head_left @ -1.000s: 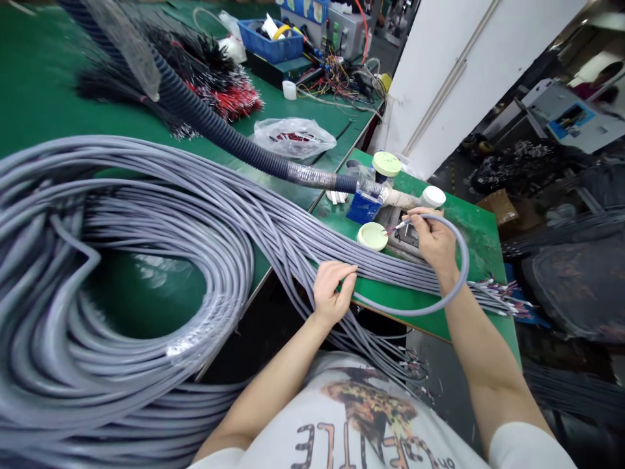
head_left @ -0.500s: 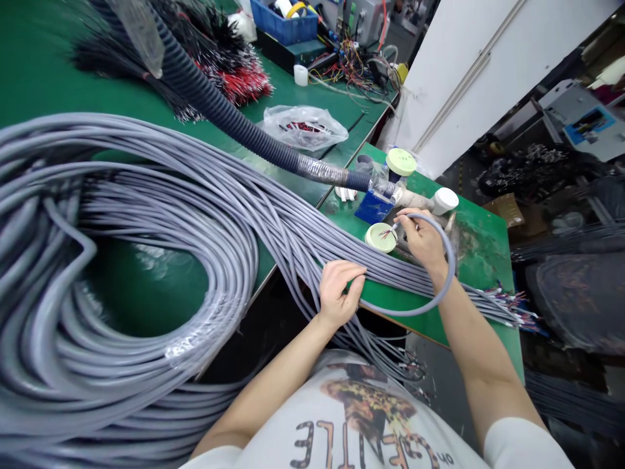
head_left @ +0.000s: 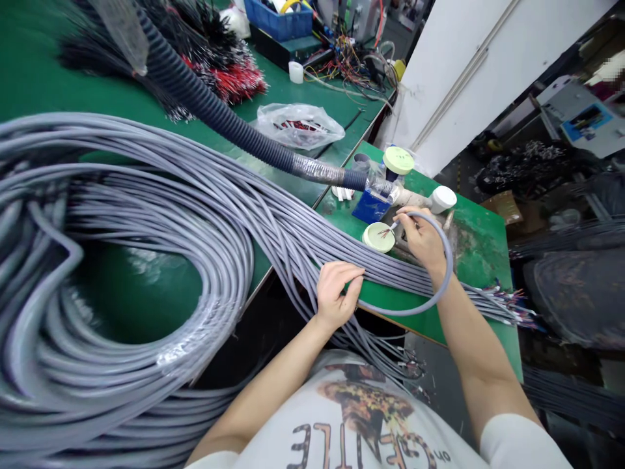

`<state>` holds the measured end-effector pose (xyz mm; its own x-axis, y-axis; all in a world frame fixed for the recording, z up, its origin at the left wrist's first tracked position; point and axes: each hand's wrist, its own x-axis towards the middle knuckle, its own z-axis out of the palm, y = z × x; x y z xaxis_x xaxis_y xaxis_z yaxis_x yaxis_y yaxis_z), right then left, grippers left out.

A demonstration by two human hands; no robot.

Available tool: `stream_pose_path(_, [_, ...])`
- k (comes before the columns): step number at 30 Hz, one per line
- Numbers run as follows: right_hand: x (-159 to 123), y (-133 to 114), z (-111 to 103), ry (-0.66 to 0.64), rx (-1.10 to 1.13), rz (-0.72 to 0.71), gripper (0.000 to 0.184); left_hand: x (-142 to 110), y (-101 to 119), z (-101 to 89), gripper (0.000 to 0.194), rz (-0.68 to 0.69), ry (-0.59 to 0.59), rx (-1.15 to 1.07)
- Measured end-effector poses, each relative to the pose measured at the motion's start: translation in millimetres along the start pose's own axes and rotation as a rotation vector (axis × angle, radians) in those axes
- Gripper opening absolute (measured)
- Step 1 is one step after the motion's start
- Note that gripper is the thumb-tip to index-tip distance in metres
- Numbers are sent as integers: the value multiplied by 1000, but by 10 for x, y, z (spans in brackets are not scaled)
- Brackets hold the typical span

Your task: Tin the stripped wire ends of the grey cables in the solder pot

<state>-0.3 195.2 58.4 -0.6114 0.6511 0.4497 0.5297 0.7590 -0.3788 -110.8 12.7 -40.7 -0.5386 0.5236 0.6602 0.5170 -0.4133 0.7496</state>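
My right hand (head_left: 424,242) pinches a grey cable (head_left: 446,260) close to its stripped end. Thin bare-tipped wires fan out from that end over a round pale-green dish (head_left: 374,238), whose contents I cannot make out. From there the cable bends in a wide loop around my right wrist and back to my left hand (head_left: 336,296). The left fingers are curled over the cable near the thumb, at the edge of a thick bundle of grey cables (head_left: 312,228); part of that grip is hidden. The bundle's stripped ends (head_left: 512,306) lie beyond my right forearm.
A ribbed dark hose (head_left: 219,111) slants across the green bench to a pale pipe beside a blue box (head_left: 370,207). Another pale-green lidded pot (head_left: 398,159) and a white cap (head_left: 443,198) stand behind. A large cable coil (head_left: 215,312) fills the left; a plastic bag (head_left: 299,125) lies further back.
The view has shifted slightly. Both hands keep nearly the same places, and the wire ends stay over the pale-green dish.
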Motion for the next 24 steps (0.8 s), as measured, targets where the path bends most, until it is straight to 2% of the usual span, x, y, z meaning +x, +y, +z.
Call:
stream_pose_path(4, [-20,86,-293,123,-16,44,21,-10,-8,1,18,-8,1,5])
stream_pose_path(9, [-107,504,-504,187,-150,130,20,-12,-7,11,14,2,4,34])
stream_pose_path(15, [-189,987,-450,190,-213,189,21,-19,-16,22,15,25,14,41])
stream_pose_path(24, [-177,1172,-338,150,-257,186,23,-27,-22,20,18,34,2,44])
